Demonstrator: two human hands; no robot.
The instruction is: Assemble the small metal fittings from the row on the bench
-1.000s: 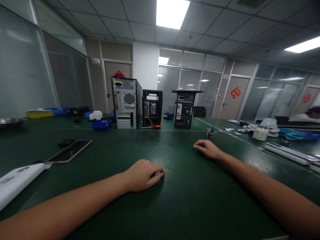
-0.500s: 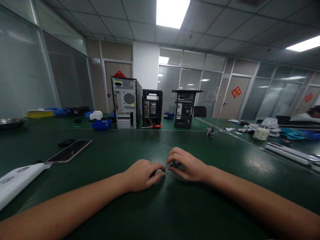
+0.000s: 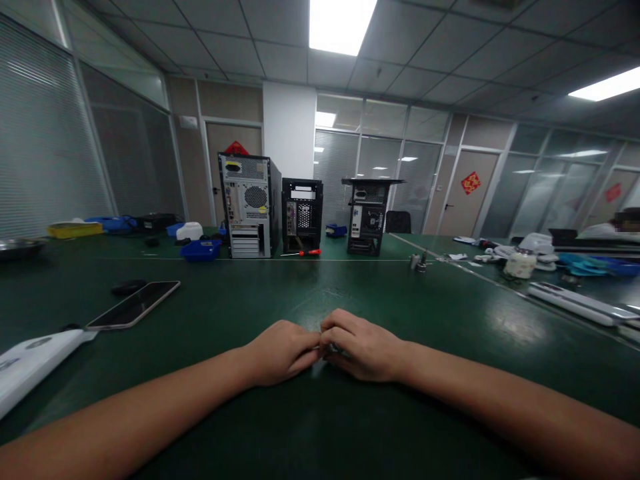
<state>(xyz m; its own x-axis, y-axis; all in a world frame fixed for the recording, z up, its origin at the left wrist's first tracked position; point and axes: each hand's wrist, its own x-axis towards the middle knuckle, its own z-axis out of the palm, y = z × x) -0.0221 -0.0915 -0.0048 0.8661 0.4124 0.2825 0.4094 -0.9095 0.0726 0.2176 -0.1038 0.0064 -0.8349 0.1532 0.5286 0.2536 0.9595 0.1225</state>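
My left hand (image 3: 281, 351) and my right hand (image 3: 361, 345) lie close together on the green table (image 3: 440, 333), fingertips touching. Both are curled. Between the fingertips sits something small and greyish (image 3: 325, 351) that I cannot make out. Both forearms rest on the tabletop.
A phone (image 3: 133, 304) and a white device (image 3: 30, 360) lie at the left. Three computer cases (image 3: 249, 204) (image 3: 301, 215) (image 3: 369, 217) stand at the back with a red-handled screwdriver (image 3: 306, 253) and a blue bin (image 3: 201, 249). Another person (image 3: 620, 227) sits far right among white parts.
My right hand has come in from the right with a small dark thing and met my left hand. The left hand stayed put. The camera tilted slightly.
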